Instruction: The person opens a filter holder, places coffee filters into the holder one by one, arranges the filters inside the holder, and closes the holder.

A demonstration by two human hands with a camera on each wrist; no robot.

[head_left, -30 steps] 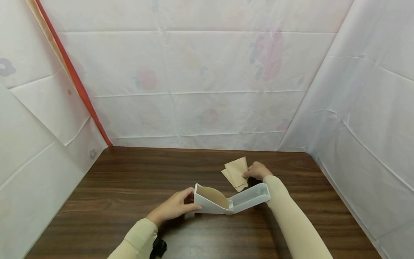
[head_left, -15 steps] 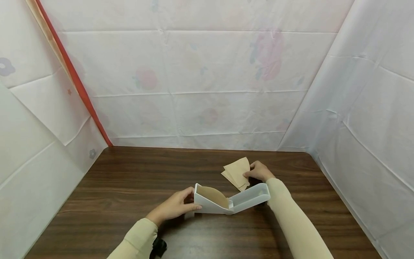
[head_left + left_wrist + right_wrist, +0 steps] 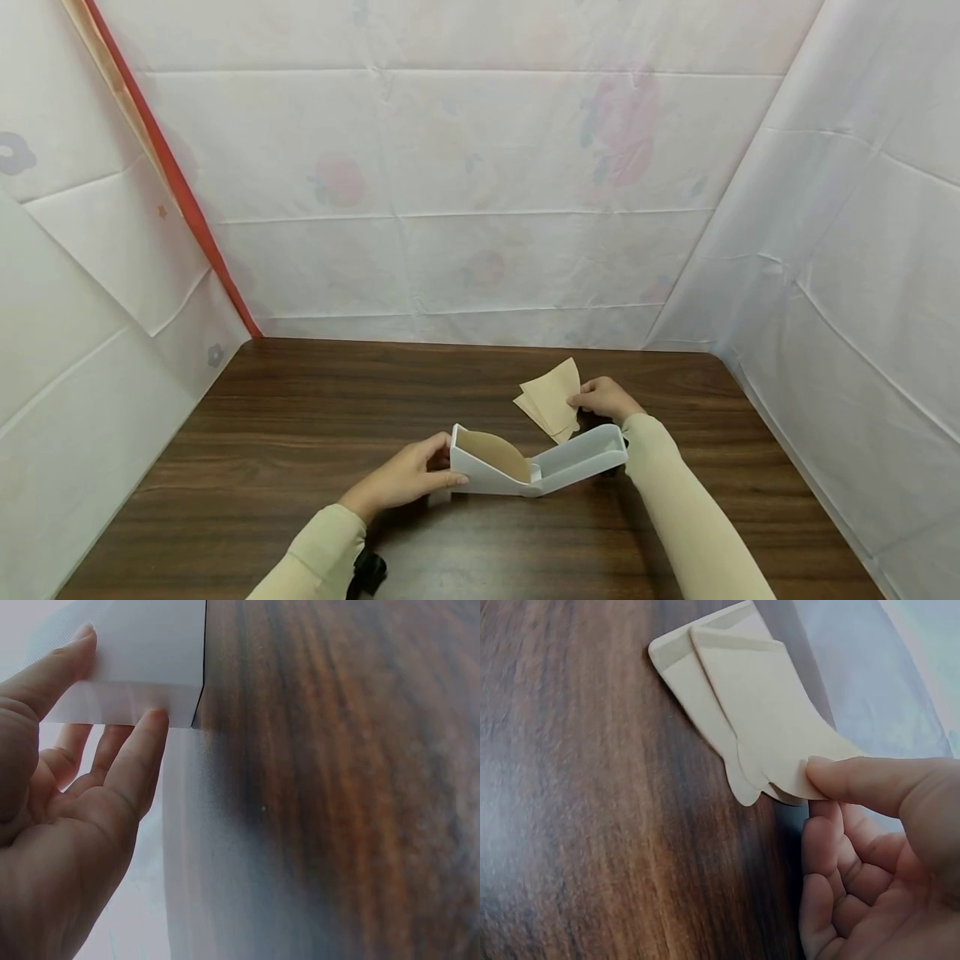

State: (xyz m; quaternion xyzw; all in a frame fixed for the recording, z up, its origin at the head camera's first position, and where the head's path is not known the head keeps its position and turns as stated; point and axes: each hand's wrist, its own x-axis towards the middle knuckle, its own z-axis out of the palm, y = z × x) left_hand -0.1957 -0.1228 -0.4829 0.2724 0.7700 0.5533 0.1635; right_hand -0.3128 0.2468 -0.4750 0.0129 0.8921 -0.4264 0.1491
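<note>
- Overlapping flat tan paper pieces (image 3: 546, 402): lower right of centre in the head view, just above the box.
- Right hand (image 3: 609, 399): thumb and fingertip clamped on the uppermost paper's edge; remaining fingers curled.
- White elongated two-part box (image 3: 483, 482): standing open, lower centre; a rounded tan paper sheet (image 3: 493, 452) in its left part.
- Left hand (image 3: 408, 475): thumb and fingers clamped on the box's left end.
- Dark brown wood-grain tabletop (image 3: 300, 417): lower frame.
- White floral-printed sheeting (image 3: 450, 167): upper frame; red strip (image 3: 172, 182) at upper left.
</note>
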